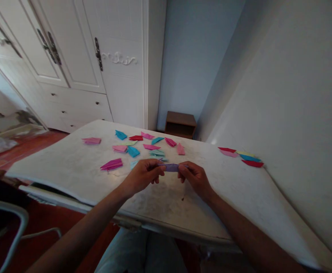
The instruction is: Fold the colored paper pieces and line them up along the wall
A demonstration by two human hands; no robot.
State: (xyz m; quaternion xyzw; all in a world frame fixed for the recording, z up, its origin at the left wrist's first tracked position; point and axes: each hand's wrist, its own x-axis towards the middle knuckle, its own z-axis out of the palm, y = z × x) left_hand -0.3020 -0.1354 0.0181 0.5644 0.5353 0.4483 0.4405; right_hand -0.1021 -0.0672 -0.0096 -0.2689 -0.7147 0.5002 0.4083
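Observation:
A purple folded paper piece (172,167) is stretched level between my two hands, just above the table. My left hand (145,172) pinches its left end between thumb and fingers. At the right end, my right hand (194,176) closes on it the same way. Behind them lie several folded paper pieces, among them a magenta one (111,164), a blue one (133,151), a red one (136,138) and a pale pink one (180,149). A light teal piece (157,152) sits just beyond the purple one, partly hidden by my fingers.
The white table (69,170) carries a second group of folded papers, with a red one (252,163), at the right by the wall (296,94). Beyond stand a white wardrobe (126,83) and a brown bedside cabinet (180,118). A white metal frame (23,216) is at lower left.

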